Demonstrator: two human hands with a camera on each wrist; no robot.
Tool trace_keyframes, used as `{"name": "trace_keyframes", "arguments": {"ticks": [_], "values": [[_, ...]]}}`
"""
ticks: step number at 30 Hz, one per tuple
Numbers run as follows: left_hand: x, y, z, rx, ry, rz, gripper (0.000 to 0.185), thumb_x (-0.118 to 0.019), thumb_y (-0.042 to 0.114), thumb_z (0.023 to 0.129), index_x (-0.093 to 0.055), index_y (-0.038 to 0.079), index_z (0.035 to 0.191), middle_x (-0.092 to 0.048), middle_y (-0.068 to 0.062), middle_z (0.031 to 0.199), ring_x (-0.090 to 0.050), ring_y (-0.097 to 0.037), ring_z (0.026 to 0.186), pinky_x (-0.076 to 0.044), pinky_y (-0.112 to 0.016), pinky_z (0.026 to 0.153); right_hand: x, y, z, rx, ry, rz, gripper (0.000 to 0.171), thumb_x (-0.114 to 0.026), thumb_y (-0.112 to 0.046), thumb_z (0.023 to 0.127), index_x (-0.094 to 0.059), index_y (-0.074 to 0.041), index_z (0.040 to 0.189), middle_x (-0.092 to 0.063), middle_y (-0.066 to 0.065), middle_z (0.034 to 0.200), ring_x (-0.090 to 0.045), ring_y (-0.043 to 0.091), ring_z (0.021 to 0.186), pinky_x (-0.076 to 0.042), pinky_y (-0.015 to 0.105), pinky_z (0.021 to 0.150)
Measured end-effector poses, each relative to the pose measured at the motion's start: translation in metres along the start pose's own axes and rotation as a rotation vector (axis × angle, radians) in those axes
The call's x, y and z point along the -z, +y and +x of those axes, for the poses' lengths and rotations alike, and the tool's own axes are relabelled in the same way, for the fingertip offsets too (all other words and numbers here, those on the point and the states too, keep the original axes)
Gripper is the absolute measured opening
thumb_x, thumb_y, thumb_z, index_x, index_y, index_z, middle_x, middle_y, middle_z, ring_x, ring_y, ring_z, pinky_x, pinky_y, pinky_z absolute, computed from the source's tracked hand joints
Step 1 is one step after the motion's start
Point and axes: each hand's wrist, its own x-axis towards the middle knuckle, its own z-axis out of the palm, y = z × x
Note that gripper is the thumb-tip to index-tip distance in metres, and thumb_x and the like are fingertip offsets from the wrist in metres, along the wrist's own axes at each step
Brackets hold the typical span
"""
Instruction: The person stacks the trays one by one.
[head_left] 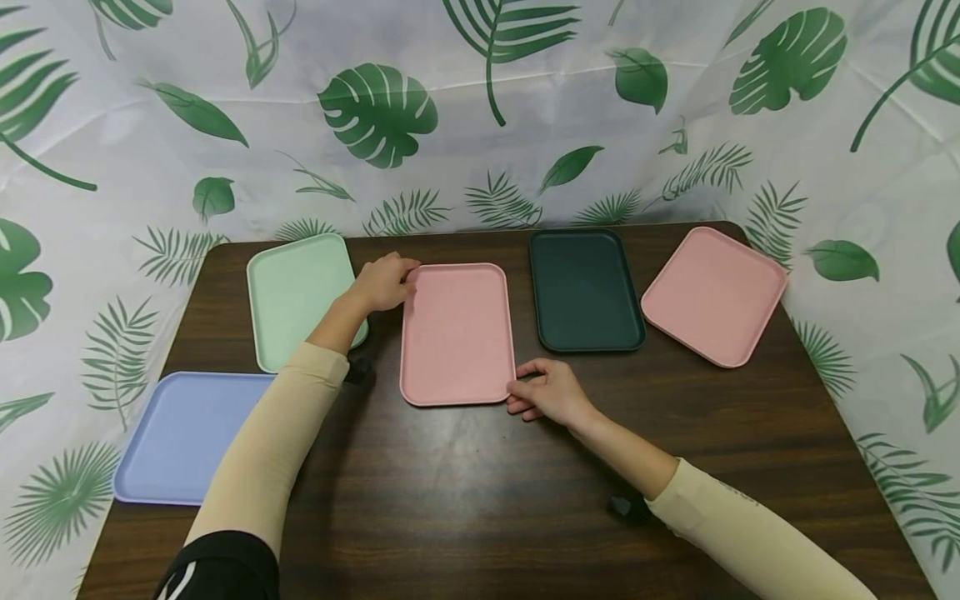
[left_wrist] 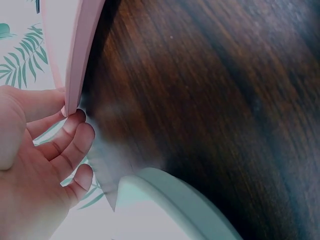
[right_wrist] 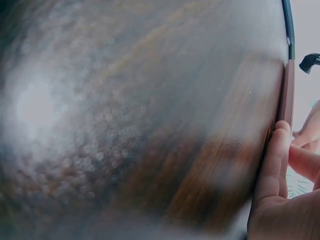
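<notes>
A pink rectangular tray lies in the middle of the dark wooden table, between both hands. At its far left corner my left hand pinches the rim, thumb on one side and fingertips on the other, as the left wrist view shows. Diagonally opposite, my right hand grips the near right corner between thumb and fingers. In the right wrist view the tray's edge is seen almost side-on, with the right fingers against it. Below the left hand, in the left wrist view, curves the rim of a light green tray.
Left of the pink tray lie the light green tray, partly under the left forearm, and a blue tray. To the right are a dark green tray and a second pink tray, turned at an angle. A leaf-patterned cloth hangs behind the table.
</notes>
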Motion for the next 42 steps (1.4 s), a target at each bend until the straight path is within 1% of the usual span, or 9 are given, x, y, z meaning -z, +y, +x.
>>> {"name": "trace_keyframes", "arguments": {"ticks": [11, 19, 28, 31, 38, 42], "values": [[0.000, 0.000, -0.002, 0.020, -0.008, -0.010, 0.047, -0.056, 0.012, 0.094, -0.053, 0.001, 0.140, -0.059, -0.019, 0.108, -0.054, -0.032, 0.101, -0.042, -0.051, 0.080, 0.002, 0.000, 0.001, 0.004, -0.015, -0.002, 0.032, -0.065, -0.001, 0.092, -0.053, 0.015, 0.117, -0.071, 0.026, 0.087, -0.072, 0.031, 0.074, -0.057, 0.037, 0.061], [-0.005, -0.003, -0.001, 0.033, -0.025, 0.002, 0.049, -0.056, 0.015, 0.096, -0.050, 0.001, 0.142, -0.057, -0.021, 0.114, -0.054, -0.034, 0.106, -0.042, -0.054, 0.084, 0.001, 0.001, 0.001, -0.012, -0.015, -0.004, 0.033, -0.066, -0.002, 0.091, -0.053, 0.015, 0.117, -0.071, 0.025, 0.086, -0.072, 0.033, 0.075, -0.057, 0.038, 0.061], [-0.004, 0.001, -0.002, 0.040, -0.016, 0.025, 0.049, -0.057, 0.016, 0.096, -0.050, 0.003, 0.143, -0.057, -0.019, 0.112, -0.055, -0.033, 0.103, -0.041, -0.054, 0.085, 0.000, -0.003, -0.001, -0.017, -0.012, 0.000, 0.032, -0.066, -0.001, 0.091, -0.053, 0.014, 0.116, -0.070, 0.027, 0.087, -0.072, 0.034, 0.074, -0.058, 0.039, 0.062], [-0.003, 0.002, -0.002, 0.040, -0.017, 0.037, 0.050, -0.057, 0.017, 0.096, -0.049, 0.003, 0.143, -0.056, -0.019, 0.112, -0.055, -0.033, 0.104, -0.041, -0.054, 0.085, 0.001, 0.001, 0.002, -0.025, -0.013, 0.000, 0.032, -0.066, -0.002, 0.091, -0.053, 0.014, 0.116, -0.070, 0.027, 0.087, -0.072, 0.033, 0.073, -0.058, 0.039, 0.062], [-0.003, 0.003, -0.001, 0.040, -0.016, 0.046, 0.050, -0.057, 0.018, 0.096, -0.049, 0.004, 0.143, -0.055, -0.017, 0.112, -0.054, -0.032, 0.106, -0.039, -0.054, 0.085, 0.006, 0.022, 0.018, -0.035, -0.015, 0.012, 0.035, -0.068, -0.007, 0.092, -0.054, 0.010, 0.118, -0.071, 0.023, 0.086, -0.072, 0.028, 0.069, -0.057, 0.038, 0.058], [-0.003, 0.003, -0.001, 0.043, -0.016, 0.047, 0.051, -0.058, 0.019, 0.096, -0.049, 0.004, 0.144, -0.055, -0.017, 0.111, -0.054, -0.032, 0.104, -0.039, -0.054, 0.085, 0.007, 0.026, 0.019, -0.025, -0.013, 0.014, 0.037, -0.070, -0.010, 0.091, -0.054, 0.008, 0.120, -0.072, 0.021, 0.085, -0.072, 0.025, 0.067, -0.057, 0.037, 0.057]]}}
